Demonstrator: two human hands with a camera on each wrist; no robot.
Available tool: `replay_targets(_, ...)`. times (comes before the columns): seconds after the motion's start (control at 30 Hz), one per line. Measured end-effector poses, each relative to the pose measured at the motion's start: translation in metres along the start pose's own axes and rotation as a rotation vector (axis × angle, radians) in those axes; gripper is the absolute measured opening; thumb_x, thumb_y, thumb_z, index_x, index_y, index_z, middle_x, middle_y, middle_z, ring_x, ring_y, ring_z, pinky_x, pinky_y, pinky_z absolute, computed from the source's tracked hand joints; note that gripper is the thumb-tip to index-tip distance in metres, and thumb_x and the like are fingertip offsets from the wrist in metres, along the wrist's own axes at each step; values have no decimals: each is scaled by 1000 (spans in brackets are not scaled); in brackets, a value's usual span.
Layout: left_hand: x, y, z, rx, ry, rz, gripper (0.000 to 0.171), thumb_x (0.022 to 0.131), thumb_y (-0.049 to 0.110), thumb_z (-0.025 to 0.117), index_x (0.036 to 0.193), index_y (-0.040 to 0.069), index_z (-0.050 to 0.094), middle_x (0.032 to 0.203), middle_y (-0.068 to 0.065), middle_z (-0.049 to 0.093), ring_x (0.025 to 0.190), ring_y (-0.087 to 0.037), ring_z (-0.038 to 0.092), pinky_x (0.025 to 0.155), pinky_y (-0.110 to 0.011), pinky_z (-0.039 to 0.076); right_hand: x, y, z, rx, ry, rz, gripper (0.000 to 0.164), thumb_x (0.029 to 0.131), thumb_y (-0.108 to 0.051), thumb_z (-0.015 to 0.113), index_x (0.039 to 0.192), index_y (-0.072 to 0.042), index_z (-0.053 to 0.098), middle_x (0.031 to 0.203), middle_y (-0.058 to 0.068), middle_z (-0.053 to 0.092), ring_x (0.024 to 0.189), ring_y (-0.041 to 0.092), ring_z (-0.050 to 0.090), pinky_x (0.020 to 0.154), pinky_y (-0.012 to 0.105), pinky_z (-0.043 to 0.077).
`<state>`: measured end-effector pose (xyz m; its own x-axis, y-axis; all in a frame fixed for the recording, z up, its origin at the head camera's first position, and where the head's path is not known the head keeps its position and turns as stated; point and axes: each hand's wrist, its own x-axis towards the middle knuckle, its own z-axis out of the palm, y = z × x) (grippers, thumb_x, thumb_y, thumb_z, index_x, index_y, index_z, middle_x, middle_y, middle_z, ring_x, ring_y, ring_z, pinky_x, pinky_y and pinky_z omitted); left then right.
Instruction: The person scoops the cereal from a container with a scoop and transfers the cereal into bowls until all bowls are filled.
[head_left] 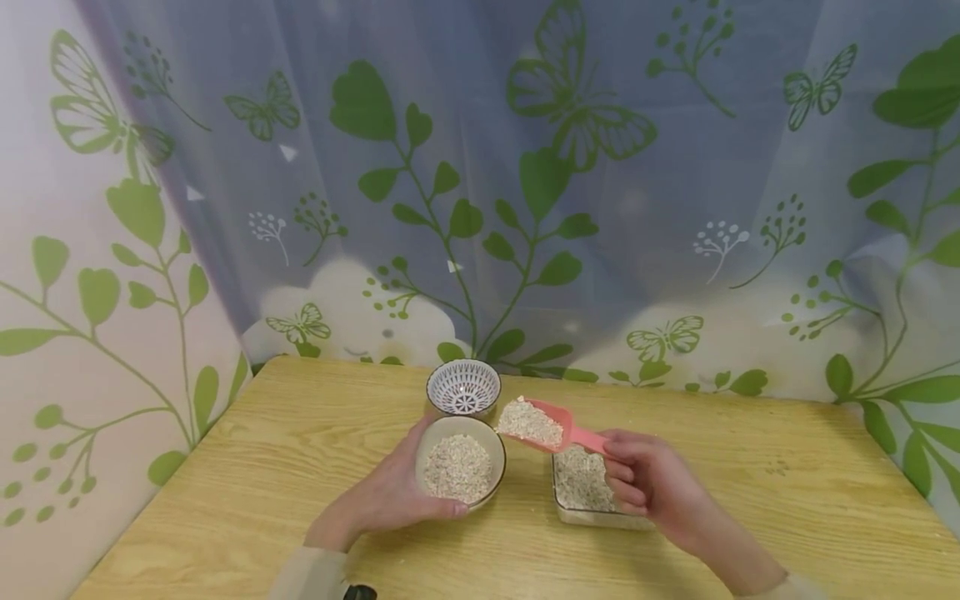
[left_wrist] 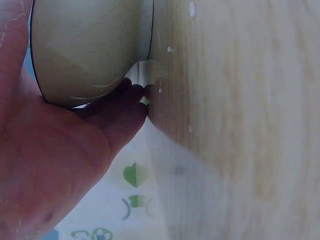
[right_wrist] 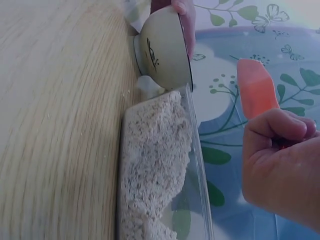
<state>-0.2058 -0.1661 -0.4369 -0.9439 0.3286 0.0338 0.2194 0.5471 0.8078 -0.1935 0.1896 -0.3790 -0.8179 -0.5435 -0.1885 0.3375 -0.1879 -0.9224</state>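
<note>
Patterned curtain [head_left: 465, 208] backs the cream bowl [right_wrist: 165, 40], already part-filled and gripped by the left hand [head_left: 397, 492]; right of it, the right hand [head_left: 660, 483] grasps a scoop [head_left: 567, 427] loaded with flakes [head_left: 528, 422], and the tray [head_left: 600, 519] holds more.

patterned bowl [head_left: 463, 387]: partly hidden | tray [head_left: 596, 518]: right side behind right grip [head_left: 660, 482]

A blue-grey curtain [head_left: 465, 150] printed with green leaves [head_left: 363, 100] and butterflies [head_left: 262, 104] hangs beyond a wood-grain table [head_left: 247, 467], a paler panel [head_left: 82, 367] at left.
</note>
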Motion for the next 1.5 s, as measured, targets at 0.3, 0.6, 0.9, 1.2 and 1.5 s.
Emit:
replay_targets(0.3, 1, 0, 1, -12, -6, -14, 128, 60, 50, 95, 161, 27, 20, 147, -6, 51, 132, -25, 53, 114, -57, 41, 12, 7, 21, -104, 114, 18, 14, 106, -19, 48, 113, -10, 55, 68, -7, 38, 50, 6, 34, 47, 23, 27)
replay_targets(0.6, 2, -2, 1, -30, -15, -9, 125, 61, 48, 95, 160, 26, 22, 145, -4, 52, 129, -24, 54, 112, -56, 44, 24, 15, 43, -180, 204, 7, 10, 103, -13, 49, 107, -6, 55, 63, -7, 36, 45, 4, 31, 43, 19, 26)
replay_targets(0.9, 2, -3, 1, -43, -18, -10, 126, 61, 48, 95, 160, 25, 22, 144, -1, 52, 130, -23, 53, 113, -55, 43, 33, 22, 59, -310, 276, -23, 23, 102, -12, 49, 115, 6, 56, 58, -6, 34, 42, 6, 27, 41, 20, 23)
replay_targets(1.2, 2, -2, 1, -31, -11, -9, 127, 61, 50, 95, 161, 26, 21, 150, -3, 48, 136, -26, 50, 116, -58, 40, 35, 30, 71, -704, 330, -186, 23, 104, -11, 49, 114, 0, 67, 60, -3, 41, 46, 5, 30, 42, 19, 26)
replay_targets(1.5, 1, -1, 1, -78, -29, -7, 125, 65, 46, 95, 161, 25, 20, 150, -4, 47, 134, -26, 51, 112, -56, 43, 35, 44, 80, -1282, 318, -580, 14, 101, -7, 56, 108, -9, 67, 68, -11, 48, 54, -3, 34, 48, 16, 34)
